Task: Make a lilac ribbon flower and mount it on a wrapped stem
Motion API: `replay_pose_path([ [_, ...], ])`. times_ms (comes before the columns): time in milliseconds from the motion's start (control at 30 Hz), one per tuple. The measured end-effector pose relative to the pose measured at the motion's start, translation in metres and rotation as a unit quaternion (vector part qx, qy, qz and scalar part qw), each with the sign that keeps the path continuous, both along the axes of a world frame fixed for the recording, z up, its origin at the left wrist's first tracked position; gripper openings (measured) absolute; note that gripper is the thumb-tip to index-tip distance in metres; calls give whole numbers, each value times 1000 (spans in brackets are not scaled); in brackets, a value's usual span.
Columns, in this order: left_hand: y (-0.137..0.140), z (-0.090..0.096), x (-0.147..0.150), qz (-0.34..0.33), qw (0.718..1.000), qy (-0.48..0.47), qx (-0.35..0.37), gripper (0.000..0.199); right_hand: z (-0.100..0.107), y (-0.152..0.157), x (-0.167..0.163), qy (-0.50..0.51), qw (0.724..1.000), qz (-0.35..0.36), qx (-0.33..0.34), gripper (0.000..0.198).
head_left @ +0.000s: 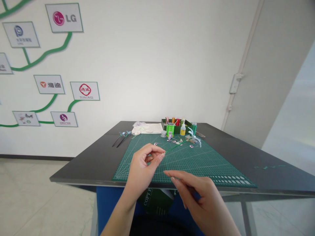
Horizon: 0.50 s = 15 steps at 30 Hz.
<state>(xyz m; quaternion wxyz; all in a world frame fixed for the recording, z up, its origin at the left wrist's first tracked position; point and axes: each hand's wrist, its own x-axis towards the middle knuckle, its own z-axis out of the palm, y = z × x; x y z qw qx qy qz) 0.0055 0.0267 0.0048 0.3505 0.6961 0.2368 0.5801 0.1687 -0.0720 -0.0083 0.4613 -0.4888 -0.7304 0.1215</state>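
Left hand [145, 160]: thumb and forefinger pinching the near end of a green stem [177, 145]. Stem slants away above the cutting mat [206, 164], pale blue petals [194, 136] at its far end. Right hand [200, 193]: nearer the mat's front edge, fingers extended; cannot tell whether anything thin is gripped.

Office-like room with logo signs [64, 18]

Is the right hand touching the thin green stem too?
No, only the left hand pinches the thin green stem, while the right hand is apart from it.
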Motion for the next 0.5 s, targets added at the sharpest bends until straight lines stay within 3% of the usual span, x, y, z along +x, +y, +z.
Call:
replay_pose_path([
  [267, -3, -2, 0, 31, 995, 61, 71, 14, 11, -15, -4, -25, 995, 94, 23, 35],
  [367, -4, -2, 0, 32, 991, 86, 96, 16, 30, -18, 2, -43, 992, 110, 52, 35],
  [500, -5, -2, 0, 35, 985, 106, 132, 20, 72, -12, 12, -68, 981, 151, 99, 33],
])
